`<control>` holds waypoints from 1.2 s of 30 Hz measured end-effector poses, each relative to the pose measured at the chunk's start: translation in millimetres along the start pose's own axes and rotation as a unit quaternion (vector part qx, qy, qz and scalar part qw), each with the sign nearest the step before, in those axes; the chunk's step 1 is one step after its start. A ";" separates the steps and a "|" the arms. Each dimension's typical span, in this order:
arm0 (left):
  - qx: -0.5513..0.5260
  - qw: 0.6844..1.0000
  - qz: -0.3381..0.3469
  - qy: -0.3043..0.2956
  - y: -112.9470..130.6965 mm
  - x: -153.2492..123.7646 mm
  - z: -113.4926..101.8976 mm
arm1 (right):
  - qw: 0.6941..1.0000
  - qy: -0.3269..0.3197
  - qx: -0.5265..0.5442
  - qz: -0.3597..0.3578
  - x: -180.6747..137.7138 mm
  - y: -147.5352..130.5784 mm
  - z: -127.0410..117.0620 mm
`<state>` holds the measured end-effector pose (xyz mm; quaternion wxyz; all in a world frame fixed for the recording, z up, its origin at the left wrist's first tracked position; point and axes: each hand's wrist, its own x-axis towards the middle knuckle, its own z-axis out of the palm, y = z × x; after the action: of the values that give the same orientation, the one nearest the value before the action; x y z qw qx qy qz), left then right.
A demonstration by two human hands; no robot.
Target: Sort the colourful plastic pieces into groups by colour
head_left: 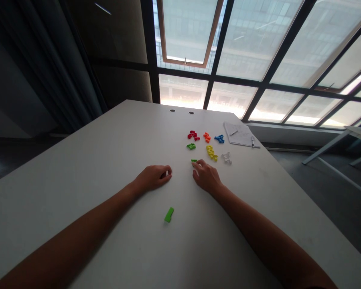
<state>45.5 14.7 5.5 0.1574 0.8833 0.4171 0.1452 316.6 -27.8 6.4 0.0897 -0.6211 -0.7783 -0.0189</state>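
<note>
My right hand [207, 176] has its fingertips on a small green plastic piece [194, 160], pinching it at the table; the fingers partly cover it. My left hand [154, 177] rests on the white table [108, 156] with its fingers curled in toward the thumb, and nothing shows in them. Nearer to me, between my forearms, lies a longer green plastic block [169, 214]. Just beyond my right hand is a small pile of green pieces [191, 146]. Yellow pieces [211, 153] and white pieces [226, 157] lie close to its right.
Farther back are piles of red pieces [193, 135], orange pieces [207, 137] and blue pieces [219, 138]. Paper sheets [240, 136] with a pen [234, 133] and a marker [253, 141] lie by the right edge. Large windows [243, 40] stand behind the table.
</note>
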 end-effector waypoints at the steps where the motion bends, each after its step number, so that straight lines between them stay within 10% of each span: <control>1: 0.000 1.000 0.001 0.000 -0.2 0.1 0.2 | 1.000 -0.003 -0.001 0.003 0.6 0.1 -0.1; 19: 0.001 1.000 0.009 0.004 -1.6 0.1 -0.1 | 0.995 -0.006 -0.013 0.100 64.3 -3.4 15.0; 36: 0.001 1.000 0.011 0.008 -2.1 -0.1 1.3 | 0.999 -0.005 -0.001 0.032 58.8 5.5 18.5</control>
<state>44.5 15.7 3.5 0.1512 0.8869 0.4084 0.1540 307.3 32.6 -2.7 0.0853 -0.6460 -0.7585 -0.0139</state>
